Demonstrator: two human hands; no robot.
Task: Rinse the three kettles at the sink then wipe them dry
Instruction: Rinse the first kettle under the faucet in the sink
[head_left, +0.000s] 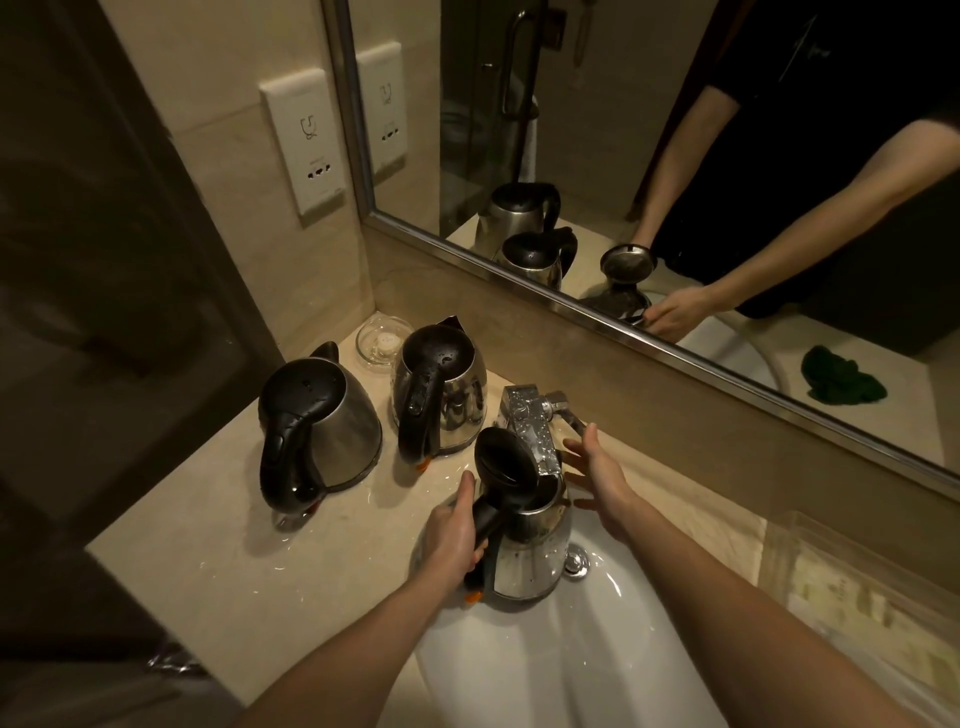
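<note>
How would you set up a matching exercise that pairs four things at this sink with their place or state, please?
Things:
1. held kettle
2. leftmost kettle
3. glass dish
4. right hand

Places or states:
A. in the corner by the mirror
B. lid up, over the sink
C. fingers spread, beside the tap
D. lid shut, on the counter

Pairs: 1-B, 2-D, 3-A, 4-C.

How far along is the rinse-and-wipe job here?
Far-left kettle and middle kettle stand on the counter, wet with droplets: seemingly rinsed, unwiped. Left hand holds the third kettle, lid open, under the faucet; right hand open beside it. Wiping all three remains.
</note>
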